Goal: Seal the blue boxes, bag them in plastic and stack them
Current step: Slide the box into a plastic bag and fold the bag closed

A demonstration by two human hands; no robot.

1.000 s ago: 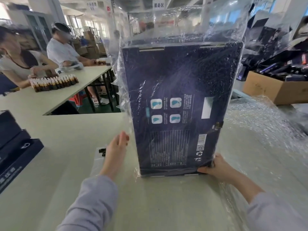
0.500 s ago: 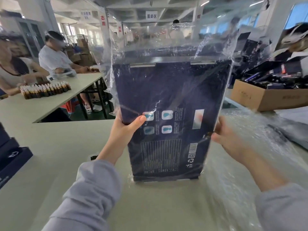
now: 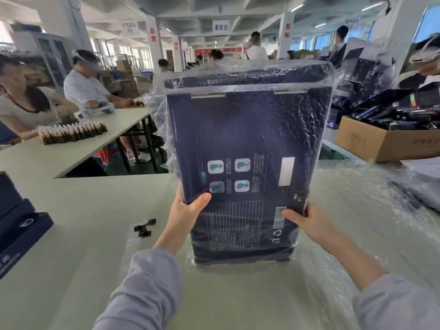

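Plastic bag now lies snug over the upright blue box on the bench, left hand and right hand having climbed to grip its sides: bagged, I judge, ready for stacking.

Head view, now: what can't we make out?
Head view only.
- Print on the blue box: too small, and glare from the plastic bag.
- Fingers of the left hand and right hand: mostly behind the box.
- Whether the box touches the table: unclear through crumpled plastic.
- The dark boxes: cut by the left edge.
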